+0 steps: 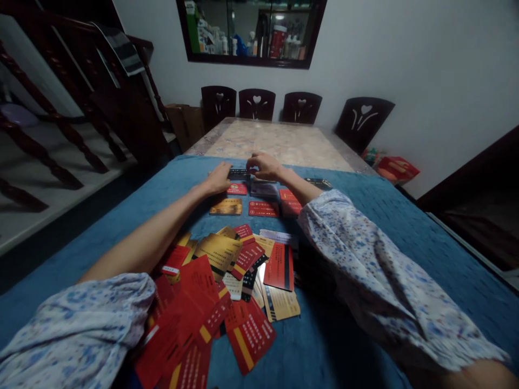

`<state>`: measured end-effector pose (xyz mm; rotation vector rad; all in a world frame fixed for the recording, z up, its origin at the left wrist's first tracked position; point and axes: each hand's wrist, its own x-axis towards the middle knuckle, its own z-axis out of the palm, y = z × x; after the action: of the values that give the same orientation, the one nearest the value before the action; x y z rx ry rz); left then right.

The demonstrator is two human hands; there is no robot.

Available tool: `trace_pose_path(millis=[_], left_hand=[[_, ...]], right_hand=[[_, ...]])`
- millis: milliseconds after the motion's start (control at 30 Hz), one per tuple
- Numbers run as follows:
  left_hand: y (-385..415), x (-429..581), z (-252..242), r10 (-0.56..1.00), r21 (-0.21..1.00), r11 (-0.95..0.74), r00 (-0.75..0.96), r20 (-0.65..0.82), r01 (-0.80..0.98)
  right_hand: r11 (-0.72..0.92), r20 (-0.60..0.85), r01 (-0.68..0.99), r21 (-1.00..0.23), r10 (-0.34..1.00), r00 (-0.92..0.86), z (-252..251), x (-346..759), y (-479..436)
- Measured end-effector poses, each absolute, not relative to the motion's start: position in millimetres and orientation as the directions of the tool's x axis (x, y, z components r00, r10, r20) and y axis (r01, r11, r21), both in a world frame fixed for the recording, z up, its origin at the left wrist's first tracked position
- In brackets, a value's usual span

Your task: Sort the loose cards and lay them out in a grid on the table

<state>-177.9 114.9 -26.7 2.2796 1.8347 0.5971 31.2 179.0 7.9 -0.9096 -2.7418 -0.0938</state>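
Note:
At the far side of the laid-out cards, a black card [239, 174] lies between my two hands. My left hand [219, 178] is closed at its left edge, fingers bent over it. My right hand [263, 165] curls down at the card's right end; its fingertips are partly hidden. Nearer to me are a red card [237, 188], a gold card [226, 206], another red card [263, 209] and a greyish stack [264, 188]. Under my right forearm sits a red stack [290, 202], with a black card [318, 183] beyond it.
A loose heap of red, gold and black cards [219, 254] spreads over the blue cloth [344, 351] close to me. Past the cloth is the bare marble-patterned tabletop [279, 139]. Dark chairs [257, 105] stand behind, and a stair railing [60, 119] rises at left.

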Motion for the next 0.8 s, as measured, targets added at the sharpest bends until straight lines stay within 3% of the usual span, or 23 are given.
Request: trace_pose_path(millis=[267, 800], left_hand=[[65.2, -151.8, -13.5, 0.972, 0.321, -0.192, 0.133, 0.195, 0.927], [5.4, -116.7, -9.3, 0.954, 0.269, -0.256, 0.198, 0.223, 0.928]], right_hand=[[0.829, 0.265, 0.559, -0.009, 0.541, -0.798, 10.7, 49.4, 145.3], [0.857, 0.291, 0.515, -0.036, 0.502, -0.814, 3.5, 100.1, 73.1]])
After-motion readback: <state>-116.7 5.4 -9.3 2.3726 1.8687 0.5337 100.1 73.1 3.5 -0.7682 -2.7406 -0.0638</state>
